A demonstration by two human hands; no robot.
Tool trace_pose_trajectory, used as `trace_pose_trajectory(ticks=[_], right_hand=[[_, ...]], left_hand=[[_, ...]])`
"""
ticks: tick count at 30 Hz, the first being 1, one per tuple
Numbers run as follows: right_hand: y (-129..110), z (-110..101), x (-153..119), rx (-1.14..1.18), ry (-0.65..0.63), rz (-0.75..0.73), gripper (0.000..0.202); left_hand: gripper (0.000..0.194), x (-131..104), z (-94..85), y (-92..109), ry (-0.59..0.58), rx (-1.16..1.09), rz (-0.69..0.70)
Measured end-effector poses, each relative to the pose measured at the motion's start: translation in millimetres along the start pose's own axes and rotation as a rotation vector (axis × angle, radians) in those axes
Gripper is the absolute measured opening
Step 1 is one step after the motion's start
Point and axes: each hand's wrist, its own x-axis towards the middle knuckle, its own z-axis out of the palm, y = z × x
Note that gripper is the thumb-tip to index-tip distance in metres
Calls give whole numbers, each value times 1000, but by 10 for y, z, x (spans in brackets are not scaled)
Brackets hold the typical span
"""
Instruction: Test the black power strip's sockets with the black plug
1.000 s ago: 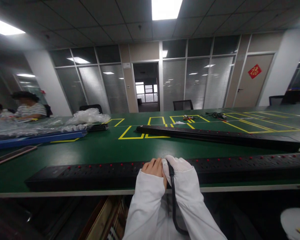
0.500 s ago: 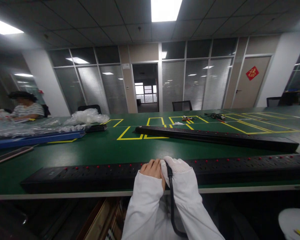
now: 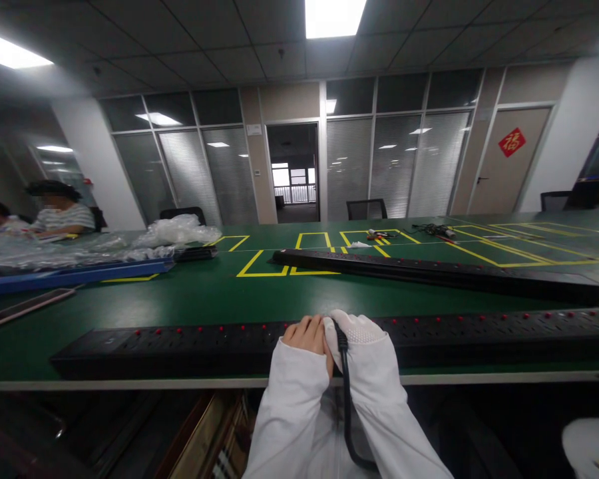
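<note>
A long black power strip point(image 3: 180, 346) with red dots along its top lies across the near edge of the green table. At its middle, my bare left hand point(image 3: 307, 334) rests with fingers bent and pressed together, against my right hand; what it holds, if anything, is hidden. My right hand point(image 3: 357, 329), in a white dotted glove, is closed round the end of a black cable point(image 3: 346, 392) that hangs down toward my lap. Farther back, a second black power strip point(image 3: 444, 274) lies at a slant to the right, touched by neither hand.
Clear plastic wrap point(image 3: 174, 231) and blue rails point(image 3: 74, 278) lie at the left, near a flat pink-edged object point(image 3: 27, 309). Cables and small tools point(image 3: 379, 235) lie at the back of the table point(image 3: 204, 299). Two people sit at the far left.
The view has shifted slightly, so the table and strips appear a little farther right. Both hands keep the same pose on the near strip.
</note>
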Motion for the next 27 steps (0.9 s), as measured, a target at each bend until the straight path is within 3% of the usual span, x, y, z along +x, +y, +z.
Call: trace_pose_trajectory(ticks=[4, 27], right_hand=[[13, -9, -15, 4, -2, -13, 32], [7, -2, -7, -4, 30, -3, 34]], left_hand=[[29, 6, -14, 10, 41, -7, -21], [29, 1, 8, 28, -1, -26, -58]])
